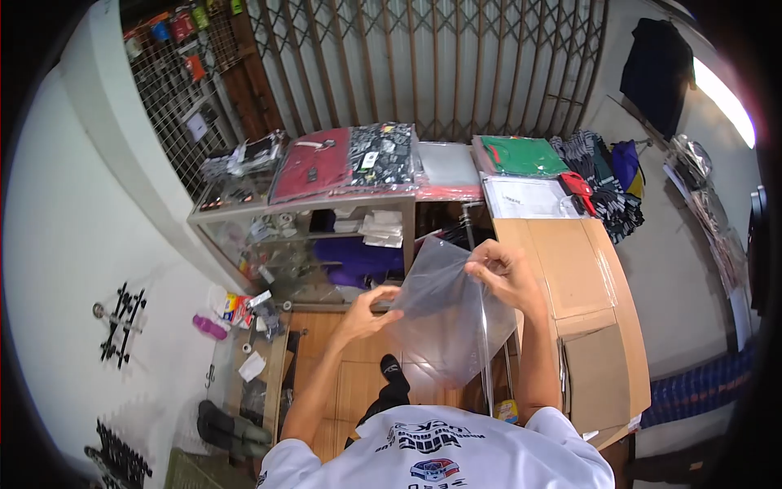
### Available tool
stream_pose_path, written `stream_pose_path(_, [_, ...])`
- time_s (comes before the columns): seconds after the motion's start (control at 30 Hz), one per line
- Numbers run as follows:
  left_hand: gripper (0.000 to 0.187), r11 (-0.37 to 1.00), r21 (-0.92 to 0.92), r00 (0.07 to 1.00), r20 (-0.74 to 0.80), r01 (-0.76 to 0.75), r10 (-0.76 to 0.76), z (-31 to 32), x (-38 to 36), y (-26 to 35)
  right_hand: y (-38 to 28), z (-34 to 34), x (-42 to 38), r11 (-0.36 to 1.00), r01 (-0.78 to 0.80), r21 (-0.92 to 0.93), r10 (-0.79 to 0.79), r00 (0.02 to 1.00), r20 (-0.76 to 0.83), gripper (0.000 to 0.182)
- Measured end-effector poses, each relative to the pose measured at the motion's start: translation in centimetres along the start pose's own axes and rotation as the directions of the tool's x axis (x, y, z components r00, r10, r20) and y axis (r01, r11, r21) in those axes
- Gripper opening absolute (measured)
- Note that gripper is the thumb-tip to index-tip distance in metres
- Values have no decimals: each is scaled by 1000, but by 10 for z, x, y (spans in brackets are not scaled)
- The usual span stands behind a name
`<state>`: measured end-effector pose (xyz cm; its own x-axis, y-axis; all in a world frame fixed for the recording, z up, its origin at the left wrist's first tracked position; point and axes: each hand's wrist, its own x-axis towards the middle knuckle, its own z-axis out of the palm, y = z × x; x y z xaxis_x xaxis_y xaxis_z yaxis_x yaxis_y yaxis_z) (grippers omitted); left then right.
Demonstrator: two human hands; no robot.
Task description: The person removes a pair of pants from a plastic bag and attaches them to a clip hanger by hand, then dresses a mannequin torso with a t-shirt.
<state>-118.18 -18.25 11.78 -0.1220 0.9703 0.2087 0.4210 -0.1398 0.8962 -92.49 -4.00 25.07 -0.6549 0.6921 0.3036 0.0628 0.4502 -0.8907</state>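
Note:
A clear plastic bag [444,326] hangs in front of my chest, see-through and slightly creased. My right hand [501,273] pinches its upper right edge between thumb and fingers. At the bag's left edge is my left hand [371,311], its thumb and fingers curled together on the plastic. Nothing shows inside the bag. Its lower part hangs over the tiled floor, close to a thin metal pole [484,342].
Cardboard [562,261] covers the counter on my right. Ahead, a glass display case [301,244] carries packed red and black garments [314,163]. Beside them lie a green packed garment [521,155] and a red tape dispenser [577,189]. A folding metal gate [432,73] stands behind.

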Motion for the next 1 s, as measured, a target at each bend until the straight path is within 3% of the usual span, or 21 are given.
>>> stream_pose_path(0.13, [31,962,-211,985,-36,-171,167,2,92,47,23,5,38,999,-18,-39,19,1000,18,12])
stream_pose_path(0.2, [21,931,-307,980,-37,-196,195,-3,137,39,29,0,60,993,-3,-118,8,999,43,16])
stream_pose_path(0.27, [15,876,-453,986,-78,-168,148,-13,178,30,32,-12,79,997,-29,-65,27,999,-23,20])
stream_pose_path(0.33, [14,849,-487,976,-166,-203,139,-28,215,17,36,-40,86,847,-185,-499,222,975,16,22])
stream_pose_path(0.4, [13,839,-486,967,-187,-243,172,-46,249,-6,75,-65,86,868,-206,-452,210,977,-43,20])
stream_pose_path(0.47, [16,859,-474,978,-157,-194,134,-60,273,-20,92,-80,86,945,-320,-67,303,934,-187,19])
stream_pose_path(0.53, [17,874,-458,986,-88,-164,138,-66,296,-30,105,-87,98,960,-281,10,272,920,-283,16])
stream_pose_path(0.6, [19,889,-444,994,-40,-113,106,-67,320,-38,116,-95,116,971,-171,166,232,832,-505,12])
stream_pose_path(0.67, [21,902,-429,998,3,-59,67,-65,343,-46,134,-101,137,982,-124,145,184,818,-544,12])
stream_pose_path(0.73, [25,909,-410,995,32,-69,90,-63,372,-53,147,-107,165,980,-80,183,182,735,-653,17])
stream_pose_path(1.0, [29,940,-338,998,43,-36,54,-58,512,-86,204,-163,298,997,-41,58,70,670,-739,19])
